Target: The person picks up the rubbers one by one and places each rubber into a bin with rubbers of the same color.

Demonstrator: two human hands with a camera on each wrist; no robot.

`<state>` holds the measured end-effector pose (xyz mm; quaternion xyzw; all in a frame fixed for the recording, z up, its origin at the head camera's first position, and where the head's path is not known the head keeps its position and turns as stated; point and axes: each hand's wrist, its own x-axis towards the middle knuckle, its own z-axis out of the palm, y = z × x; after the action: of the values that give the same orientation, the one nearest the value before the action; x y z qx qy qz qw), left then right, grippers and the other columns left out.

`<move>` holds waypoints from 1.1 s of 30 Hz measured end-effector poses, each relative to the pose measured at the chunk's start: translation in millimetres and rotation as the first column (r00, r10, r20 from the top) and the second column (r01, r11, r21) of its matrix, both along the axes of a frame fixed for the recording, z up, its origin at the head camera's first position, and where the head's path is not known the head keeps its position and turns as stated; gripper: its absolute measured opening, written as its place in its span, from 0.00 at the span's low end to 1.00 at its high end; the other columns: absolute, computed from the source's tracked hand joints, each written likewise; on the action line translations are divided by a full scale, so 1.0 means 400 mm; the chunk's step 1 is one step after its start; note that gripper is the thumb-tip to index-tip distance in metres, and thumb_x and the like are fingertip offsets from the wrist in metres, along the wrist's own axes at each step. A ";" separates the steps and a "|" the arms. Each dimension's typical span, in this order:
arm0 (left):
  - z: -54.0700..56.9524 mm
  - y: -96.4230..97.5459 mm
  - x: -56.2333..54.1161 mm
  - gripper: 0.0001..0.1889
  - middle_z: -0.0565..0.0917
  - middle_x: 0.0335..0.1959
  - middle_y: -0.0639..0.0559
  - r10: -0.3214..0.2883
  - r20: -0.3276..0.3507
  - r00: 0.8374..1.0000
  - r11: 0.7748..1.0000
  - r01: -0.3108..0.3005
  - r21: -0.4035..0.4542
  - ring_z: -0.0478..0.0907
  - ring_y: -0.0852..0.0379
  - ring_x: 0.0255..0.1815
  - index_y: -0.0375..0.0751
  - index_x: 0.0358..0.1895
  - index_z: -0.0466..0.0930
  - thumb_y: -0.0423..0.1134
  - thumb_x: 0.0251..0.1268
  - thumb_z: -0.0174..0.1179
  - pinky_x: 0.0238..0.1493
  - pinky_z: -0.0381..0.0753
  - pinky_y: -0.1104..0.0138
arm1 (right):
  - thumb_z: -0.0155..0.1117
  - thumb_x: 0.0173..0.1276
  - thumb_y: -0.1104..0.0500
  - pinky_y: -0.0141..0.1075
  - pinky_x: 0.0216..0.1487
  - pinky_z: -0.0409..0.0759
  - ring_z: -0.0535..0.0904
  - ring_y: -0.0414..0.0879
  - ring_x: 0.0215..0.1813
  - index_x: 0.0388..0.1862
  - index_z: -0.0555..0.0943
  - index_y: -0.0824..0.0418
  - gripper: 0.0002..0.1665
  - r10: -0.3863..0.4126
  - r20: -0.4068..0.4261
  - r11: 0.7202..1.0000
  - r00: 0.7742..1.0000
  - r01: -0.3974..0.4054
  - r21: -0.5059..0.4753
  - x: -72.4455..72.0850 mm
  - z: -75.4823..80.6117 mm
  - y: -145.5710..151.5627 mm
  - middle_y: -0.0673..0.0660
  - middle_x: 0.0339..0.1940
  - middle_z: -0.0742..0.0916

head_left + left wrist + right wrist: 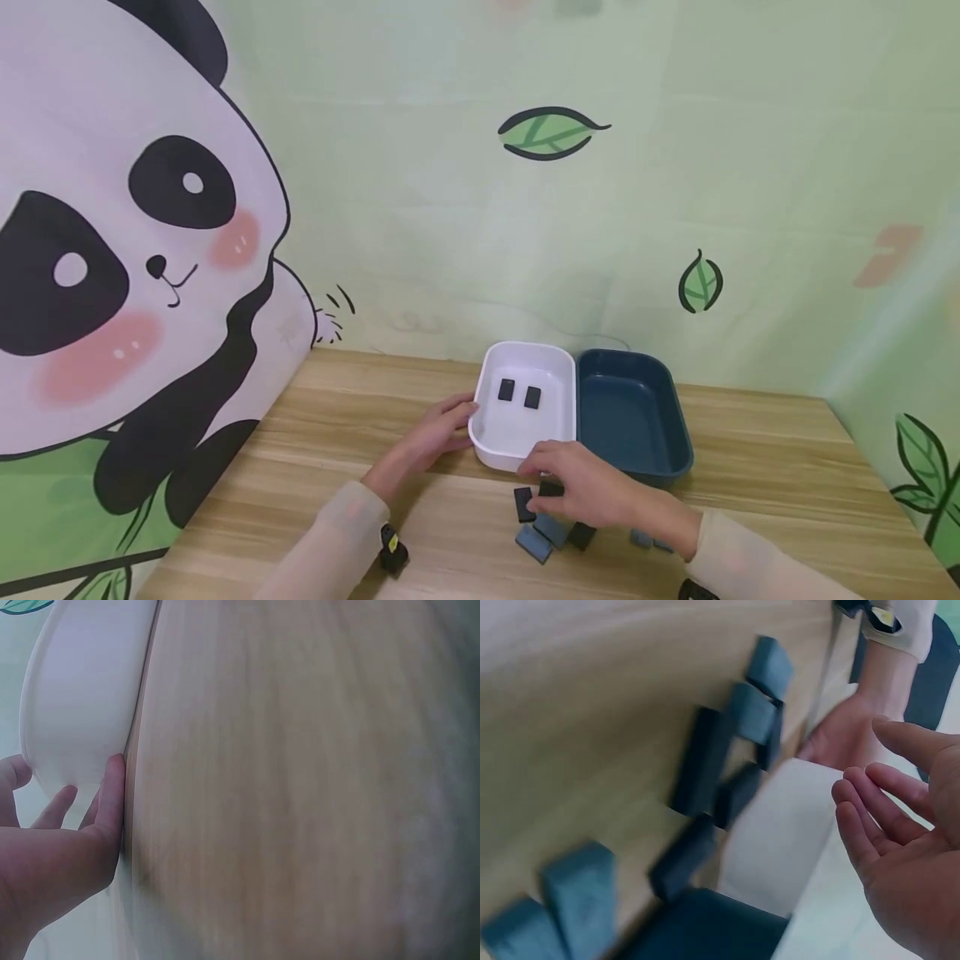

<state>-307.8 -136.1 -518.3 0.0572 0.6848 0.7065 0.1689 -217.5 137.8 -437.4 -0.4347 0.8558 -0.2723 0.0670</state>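
Observation:
My left hand [437,433] rests its fingers against the left outer wall of a white tray [495,435]. In the left wrist view the fingertips touch that wall near the table. Two small black blocks [507,390] lie inside the tray. My right hand [585,485] hovers just in front of the tray, above a loose group of black blocks [522,505] and blue blocks [533,543]. The right wrist view shows this hand with its fingers loosely bent, thumb apart, and nothing between them. It partly hides some blocks in the head view.
A dark blue tray [630,417] stands right beside the white one, near the wall. Other blue blocks [641,538] lie under the right forearm. The wooden table [360,392] meets a printed wall cloth [420,208] behind the trays.

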 end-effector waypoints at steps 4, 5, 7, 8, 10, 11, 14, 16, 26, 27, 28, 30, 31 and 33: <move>0.002 -0.004 -0.001 0.32 0.72 0.74 0.31 -0.001 -0.003 1.000 1.000 0.001 -0.006 0.72 0.35 0.73 0.32 0.81 0.62 0.45 0.84 0.54 0.64 0.83 0.53 | 0.79 0.68 0.58 0.39 0.54 0.86 0.84 0.44 0.49 0.55 0.88 0.61 0.19 -0.006 0.049 1.000 0.999 0.005 0.020 0.006 -0.035 0.002 0.51 0.48 0.89; 0.003 -0.004 -0.002 0.31 0.72 0.74 0.31 -0.002 0.002 1.000 1.000 0.002 -0.005 0.72 0.36 0.74 0.32 0.81 0.62 0.45 0.84 0.54 0.64 0.83 0.53 | 0.79 0.67 0.58 0.38 0.53 0.87 0.85 0.43 0.48 0.55 0.88 0.62 0.19 -0.009 0.054 1.000 0.999 0.007 0.024 0.007 -0.045 0.003 0.52 0.48 0.89; 0.004 -0.003 -0.002 0.31 0.72 0.74 0.32 -0.002 0.005 1.000 1.000 0.002 -0.007 0.72 0.36 0.74 0.33 0.81 0.63 0.45 0.84 0.54 0.64 0.83 0.53 | 0.80 0.67 0.57 0.37 0.53 0.87 0.85 0.41 0.48 0.55 0.87 0.62 0.20 -0.022 0.055 0.999 0.998 0.020 0.039 0.008 -0.063 0.005 0.52 0.47 0.89; 0.005 -0.002 -0.002 0.31 0.72 0.74 0.32 -0.002 0.008 1.000 1.000 0.002 -0.005 0.72 0.36 0.74 0.33 0.81 0.63 0.45 0.84 0.54 0.64 0.83 0.53 | 0.80 0.67 0.57 0.35 0.53 0.86 0.85 0.40 0.48 0.55 0.87 0.62 0.20 -0.031 0.047 0.999 0.998 0.029 0.046 0.008 -0.072 0.005 0.51 0.47 0.89; 0.004 -0.002 -0.001 0.31 0.72 0.74 0.31 -0.004 0.003 1.000 1.000 0.004 -0.004 0.72 0.36 0.73 0.32 0.81 0.62 0.45 0.84 0.54 0.64 0.83 0.53 | 0.81 0.66 0.56 0.35 0.52 0.86 0.84 0.40 0.48 0.54 0.87 0.62 0.20 -0.045 -0.002 0.997 0.999 0.045 0.067 0.011 -0.086 0.003 0.51 0.48 0.89; 0.005 -0.002 -0.001 0.31 0.72 0.74 0.31 -0.005 0.005 1.000 1.000 0.005 -0.001 0.72 0.36 0.74 0.32 0.81 0.62 0.44 0.84 0.54 0.64 0.83 0.53 | 0.81 0.66 0.57 0.35 0.52 0.86 0.84 0.40 0.48 0.54 0.87 0.62 0.20 -0.049 -0.037 0.995 0.998 0.052 0.079 0.013 -0.092 0.001 0.51 0.48 0.88; 0.005 -0.003 -0.001 0.31 0.72 0.74 0.31 -0.009 0.005 1.000 1.000 0.009 -0.001 0.72 0.36 0.74 0.32 0.81 0.63 0.45 0.84 0.54 0.65 0.83 0.52 | 0.81 0.66 0.57 0.37 0.52 0.86 0.83 0.41 0.51 0.55 0.87 0.63 0.21 -0.072 -0.117 0.990 0.991 0.085 0.112 0.020 -0.104 -0.005 0.51 0.51 0.87; 0.006 -0.004 -0.001 0.31 0.72 0.75 0.32 -0.010 0.010 1.000 1.000 0.010 -0.003 0.71 0.36 0.74 0.33 0.81 0.63 0.45 0.84 0.54 0.65 0.83 0.53 | 0.80 0.67 0.57 0.38 0.54 0.86 0.82 0.41 0.53 0.56 0.87 0.62 0.21 -0.088 -0.146 0.986 0.985 0.107 0.127 0.024 -0.109 -0.010 0.52 0.52 0.87; 0.007 -0.006 -0.001 0.31 0.71 0.75 0.31 -0.003 0.007 1.000 1.000 0.003 -0.004 0.70 0.35 0.75 0.32 0.81 0.61 0.44 0.84 0.53 0.65 0.82 0.53 | 0.79 0.68 0.57 0.41 0.57 0.86 0.83 0.45 0.56 0.57 0.87 0.62 0.21 -0.123 -0.200 0.979 0.972 0.152 0.135 0.029 -0.125 -0.022 0.53 0.54 0.88; 0.008 -0.005 -0.001 0.32 0.71 0.75 0.31 -0.002 0.010 1.000 1.000 0.003 -0.004 0.70 0.35 0.75 0.32 0.81 0.62 0.45 0.84 0.54 0.65 0.82 0.53 | 0.79 0.67 0.57 0.42 0.56 0.86 0.83 0.45 0.56 0.57 0.87 0.62 0.21 -0.123 -0.208 0.979 0.970 0.152 0.132 0.030 -0.126 -0.023 0.54 0.54 0.88; 0.007 -0.005 -0.002 0.32 0.71 0.75 0.31 -0.003 0.008 1.000 1.000 0.003 -0.005 0.70 0.35 0.75 0.32 0.81 0.61 0.45 0.84 0.54 0.65 0.82 0.53 | 0.79 0.67 0.57 0.42 0.56 0.87 0.83 0.46 0.56 0.56 0.87 0.62 0.21 -0.123 -0.217 0.979 0.968 0.154 0.133 0.032 -0.126 -0.024 0.54 0.54 0.88; 0.008 -0.004 -0.002 0.32 0.71 0.75 0.31 -0.004 0.011 1.000 1.000 0.004 -0.006 0.70 0.35 0.75 0.32 0.81 0.61 0.45 0.84 0.54 0.65 0.82 0.53 | 0.80 0.67 0.58 0.42 0.55 0.87 0.83 0.46 0.56 0.55 0.88 0.62 0.20 -0.123 -0.233 0.979 0.965 0.157 0.134 0.034 -0.127 -0.025 0.54 0.53 0.88; 0.008 -0.003 -0.002 0.32 0.71 0.76 0.31 -0.005 0.010 1.000 1.000 0.005 -0.008 0.70 0.35 0.75 0.32 0.81 0.61 0.45 0.84 0.53 0.65 0.83 0.53 | 0.79 0.67 0.57 0.42 0.55 0.87 0.83 0.46 0.55 0.55 0.88 0.62 0.20 -0.123 -0.239 0.977 0.963 0.159 0.138 0.034 -0.127 -0.025 0.54 0.53 0.88; 0.009 -0.002 -0.001 0.31 0.70 0.76 0.31 -0.006 0.011 1.000 1.000 0.006 -0.013 0.70 0.35 0.75 0.33 0.81 0.61 0.45 0.85 0.53 0.65 0.82 0.52 | 0.79 0.67 0.57 0.42 0.55 0.87 0.83 0.46 0.55 0.55 0.88 0.62 0.19 -0.125 -0.251 0.975 0.960 0.166 0.147 0.036 -0.127 -0.027 0.53 0.52 0.88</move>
<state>-308.3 -137.0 -514.8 0.0543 0.6884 0.7018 0.1753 -203.2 127.2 -488.1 -0.3930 0.9071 -0.1493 -0.0210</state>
